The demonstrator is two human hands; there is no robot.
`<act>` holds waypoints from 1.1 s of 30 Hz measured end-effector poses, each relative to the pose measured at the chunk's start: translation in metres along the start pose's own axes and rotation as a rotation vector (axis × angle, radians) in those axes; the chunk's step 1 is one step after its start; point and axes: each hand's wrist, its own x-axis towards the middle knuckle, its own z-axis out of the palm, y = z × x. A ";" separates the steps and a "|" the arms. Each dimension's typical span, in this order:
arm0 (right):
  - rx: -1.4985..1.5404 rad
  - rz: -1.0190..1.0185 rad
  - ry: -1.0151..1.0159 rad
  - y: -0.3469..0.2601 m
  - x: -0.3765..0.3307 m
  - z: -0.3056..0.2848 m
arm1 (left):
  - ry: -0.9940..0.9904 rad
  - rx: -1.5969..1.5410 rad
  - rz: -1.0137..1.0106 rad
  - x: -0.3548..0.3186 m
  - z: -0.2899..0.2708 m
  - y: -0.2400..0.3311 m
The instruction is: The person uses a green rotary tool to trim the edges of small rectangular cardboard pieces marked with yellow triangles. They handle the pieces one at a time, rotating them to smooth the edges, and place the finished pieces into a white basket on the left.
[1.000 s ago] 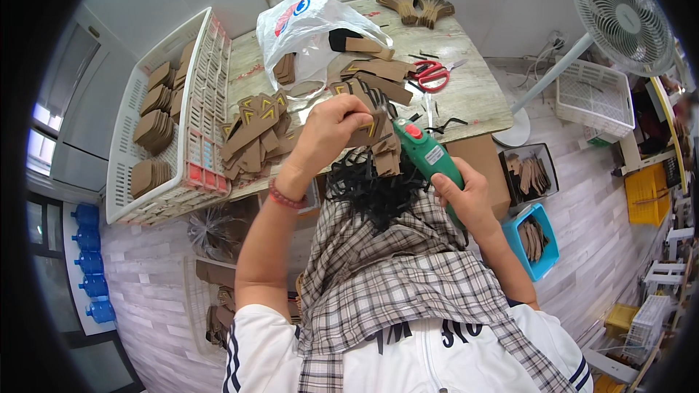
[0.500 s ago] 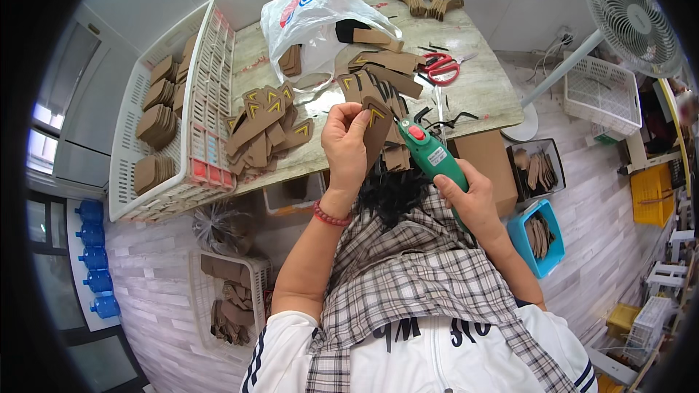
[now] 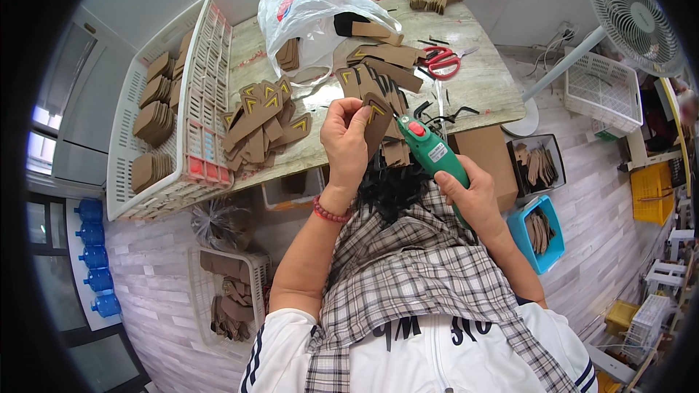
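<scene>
A: Light?
B: Bright, even daylight; a window glows at the left edge. Soft, faint shadows under the tabletop [image 3: 480, 87] near edge.

A: Glare?
B: Mild sheen on the white plastic bag [image 3: 320, 7].

A: Sharpness?
B: Centre crisp. Strong fisheye bending toward the rim; black vignette fills all corners; far-right clutter small, indistinct.

Red scissors [image 3: 441, 60], white plastic bag [image 3: 314, 7], perhaps a fan [image 3: 632, 9] beside the table [image 3: 486, 80].

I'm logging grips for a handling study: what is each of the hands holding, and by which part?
The left hand pinches a brown leather piece by its left edge. The right hand grips a green handheld tool around its lower body.
</scene>
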 end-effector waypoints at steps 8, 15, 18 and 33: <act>0.005 -0.002 -0.011 -0.002 0.002 0.000 | -0.071 -0.073 -0.098 0.002 -0.002 0.000; 0.009 0.003 -0.011 -0.002 0.011 0.002 | -0.080 -0.021 -0.155 0.004 -0.011 -0.004; 0.021 0.026 -0.004 0.001 0.012 -0.001 | 0.034 0.003 -0.049 0.031 -0.050 -0.007; -0.183 -0.040 0.086 0.011 0.008 -0.013 | 0.063 1.372 0.176 0.133 -0.052 -0.162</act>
